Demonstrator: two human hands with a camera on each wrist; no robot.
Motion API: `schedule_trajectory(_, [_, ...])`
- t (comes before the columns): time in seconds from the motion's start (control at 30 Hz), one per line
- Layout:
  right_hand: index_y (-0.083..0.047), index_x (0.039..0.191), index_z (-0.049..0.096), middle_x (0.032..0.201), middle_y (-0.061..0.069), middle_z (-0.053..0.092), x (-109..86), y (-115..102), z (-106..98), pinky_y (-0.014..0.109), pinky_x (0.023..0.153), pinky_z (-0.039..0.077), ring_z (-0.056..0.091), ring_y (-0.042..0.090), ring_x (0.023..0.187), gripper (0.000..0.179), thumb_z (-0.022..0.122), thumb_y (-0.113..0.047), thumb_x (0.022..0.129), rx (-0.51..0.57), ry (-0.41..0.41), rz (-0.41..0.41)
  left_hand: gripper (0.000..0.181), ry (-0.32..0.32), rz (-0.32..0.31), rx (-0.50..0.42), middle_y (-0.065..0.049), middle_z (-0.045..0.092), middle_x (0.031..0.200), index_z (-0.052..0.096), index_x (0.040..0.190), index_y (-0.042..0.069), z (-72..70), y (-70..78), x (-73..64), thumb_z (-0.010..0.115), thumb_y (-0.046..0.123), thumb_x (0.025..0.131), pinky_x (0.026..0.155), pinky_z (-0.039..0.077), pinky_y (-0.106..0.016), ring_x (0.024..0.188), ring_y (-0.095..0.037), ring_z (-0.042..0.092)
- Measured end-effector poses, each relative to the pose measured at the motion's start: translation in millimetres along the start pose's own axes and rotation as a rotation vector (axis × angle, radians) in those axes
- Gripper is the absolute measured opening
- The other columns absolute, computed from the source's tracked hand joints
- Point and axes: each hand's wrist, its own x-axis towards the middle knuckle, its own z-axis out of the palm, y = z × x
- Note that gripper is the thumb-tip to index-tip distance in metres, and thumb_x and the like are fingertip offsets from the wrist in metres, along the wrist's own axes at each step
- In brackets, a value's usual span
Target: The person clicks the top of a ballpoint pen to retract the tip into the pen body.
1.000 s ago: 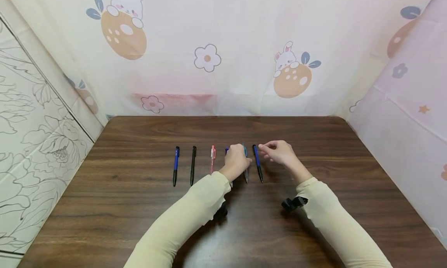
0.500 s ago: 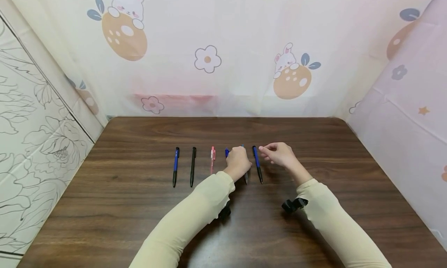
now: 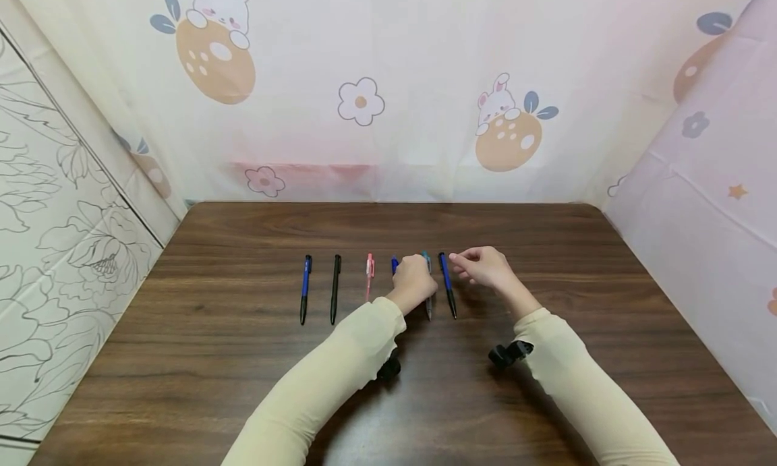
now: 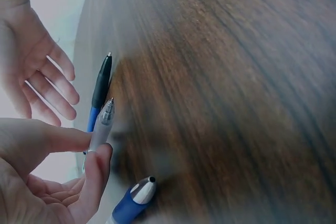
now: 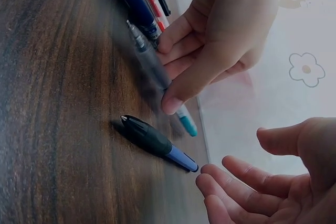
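My left hand (image 3: 414, 280) pinches a clear pen with a teal end (image 5: 152, 61) between thumb and fingers; in the right wrist view it hangs just above the tabletop. Right of it lies a blue pen with a black grip (image 3: 448, 287). Beside that pen's top end is my right hand (image 3: 485, 267), its fingers loosely extended and holding nothing. In the right wrist view its fingers (image 5: 247, 182) come close to the pen's end; whether they touch cannot be told. A blue pen with a silver tip (image 4: 134, 200) lies left of the pinched pen, partly hidden by my left hand in the head view.
Further left in the row lie a pink pen (image 3: 369, 274), a black pen (image 3: 336, 289) and another blue-and-black pen (image 3: 305, 289). All are on a brown wooden table (image 3: 212, 371). A patterned curtain (image 3: 425, 115) hangs behind its back edge.
My left hand has shifted slightly right, from over the blue pen towards the clear teal-ended pen. The right hand and the other pens have stayed in place.
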Motion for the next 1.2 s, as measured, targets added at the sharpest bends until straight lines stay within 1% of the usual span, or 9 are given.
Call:
schedule_trajectory(0.1, [0.000,0.122,0.062,0.113,0.018,0.071,2.1,0,0,0.034,0.079,0.060,0.070,0.028,0.100,0.053,0.050,-0.045,0.097,0.016,-0.009,0.003,0.038,-0.009,0.011,-0.017,0.003,0.043,0.055,0.040,0.057,0.016,-4.1,-2.2,-2.1,0.071,0.014,0.079,0.042,0.038,-0.022,0.051,-0.013,0.047])
schedule_trajectory(0.3, [0.000,0.124,0.060,0.116,0.019,0.069,8.0,-4,1,0.037,0.085,0.059,0.069,0.028,0.102,0.053,0.051,-0.045,0.097,0.078,-0.018,0.015,0.036,0.007,0.014,-0.072,0.002,0.048,0.057,0.044,0.055,0.015,-13.0,-11.1,-8.2,0.073,0.015,0.076,0.042,0.039,-0.022,0.053,-0.014,0.051])
schedule_trajectory(0.47, [0.003,0.125,0.058,0.119,0.022,0.067,11.8,-8,3,0.039,0.089,0.058,0.069,0.028,0.103,0.056,0.052,-0.045,0.097,0.172,-0.050,0.016,0.044,-0.020,0.041,-0.117,0.003,0.043,0.050,0.041,0.050,0.014,-21.3,-21.8,-15.3,0.074,0.017,0.079,0.038,0.033,-0.019,0.045,-0.010,0.042])
schedule_trajectory(0.53, [0.005,0.126,0.057,0.120,0.024,0.065,12.9,-9,3,0.040,0.091,0.057,0.069,0.029,0.104,0.056,0.052,-0.043,0.097,0.209,-0.068,0.010,0.041,-0.020,0.068,-0.132,0.003,0.047,0.050,0.047,0.049,0.013,-24.2,-25.5,-18.0,0.075,0.018,0.079,0.039,0.034,-0.017,0.045,-0.008,0.043])
schedule_trajectory(0.73, [0.006,0.127,0.057,0.125,0.025,0.062,15.3,-13,4,0.040,0.094,0.056,0.069,0.026,0.104,0.055,0.049,-0.041,0.099,0.311,-0.129,-0.008,0.022,0.014,0.114,-0.137,-0.002,0.072,0.071,0.071,0.064,0.010,-30.6,-35.0,-26.9,0.078,0.024,0.078,0.054,0.045,-0.019,0.065,-0.010,0.060])
schedule_trajectory(0.8, [0.006,0.129,0.055,0.128,0.026,0.059,16.0,-14,4,0.040,0.095,0.055,0.069,0.025,0.105,0.054,0.048,-0.039,0.100,0.358,-0.148,-0.013,0.020,0.003,0.126,-0.169,-0.004,0.073,0.070,0.071,0.068,0.009,-32.6,-37.3,-29.9,0.078,0.024,0.079,0.055,0.046,-0.020,0.063,-0.011,0.063])
schedule_trajectory(0.97, [0.008,0.133,0.049,0.135,0.028,0.052,15.8,-17,6,0.035,0.095,0.055,0.070,0.018,0.102,0.053,0.044,-0.035,0.102,0.453,-0.205,-0.018,0.018,-0.054,0.161,-0.291,-0.007,0.070,0.062,0.067,0.075,0.004,-36.9,-42.1,-35.4,0.076,0.018,0.082,0.047,0.046,-0.017,0.048,-0.006,0.059])
schedule_trajectory(1.07, [0.008,0.135,0.046,0.138,0.030,0.049,15.3,-20,6,0.031,0.094,0.056,0.070,0.011,0.098,0.054,0.044,-0.035,0.102,0.509,-0.241,-0.009,0.016,-0.073,0.184,-0.335,-0.008,0.071,0.064,0.067,0.078,0.003,-38.7,-45.2,-36.6,0.074,0.017,0.082,0.046,0.045,-0.017,0.049,-0.004,0.057])
schedule_trajectory(1.2, [0.009,0.137,0.043,0.140,0.030,0.047,13.5,-25,8,0.027,0.091,0.057,0.070,0.011,0.098,0.056,0.044,-0.034,0.102,0.571,-0.281,-0.011,0.014,-0.085,0.232,-0.363,-0.009,0.072,0.069,0.068,0.081,0.002,-40.1,-50.3,-36.6,0.073,0.015,0.083,0.046,0.044,-0.015,0.051,-0.003,0.056])
